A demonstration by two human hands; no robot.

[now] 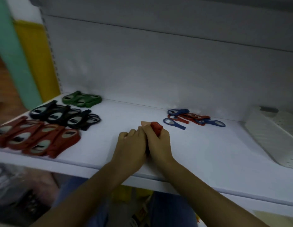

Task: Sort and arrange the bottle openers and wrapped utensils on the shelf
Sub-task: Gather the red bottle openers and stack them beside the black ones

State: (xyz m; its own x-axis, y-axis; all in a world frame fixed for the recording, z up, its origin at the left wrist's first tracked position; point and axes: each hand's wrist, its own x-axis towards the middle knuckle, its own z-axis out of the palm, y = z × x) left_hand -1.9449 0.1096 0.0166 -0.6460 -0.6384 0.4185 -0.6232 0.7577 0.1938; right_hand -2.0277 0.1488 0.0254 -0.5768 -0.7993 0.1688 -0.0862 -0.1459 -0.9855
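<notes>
On the white shelf (199, 153), my right hand (157, 141) is closed around a bunch of red bottle openers (156, 127) whose ends stick out above the fist. My left hand (131, 145) presses against the same bunch from the left, fingers curled. At the left lie sorted groups of wide openers: green (82, 99) at the back, black (65, 115) in the middle, red (36, 136) at the front. A mixed pile of slim blue and red openers (190, 118) lies at the back right. How many openers my hands hold is hidden.
A white perforated tray (273, 136) rests at the shelf's right end. The grey back panel (158, 63) closes the rear. A slotted upright (52, 51) marks the left side. Below the shelf edge (158, 177) are packaged goods, blurred.
</notes>
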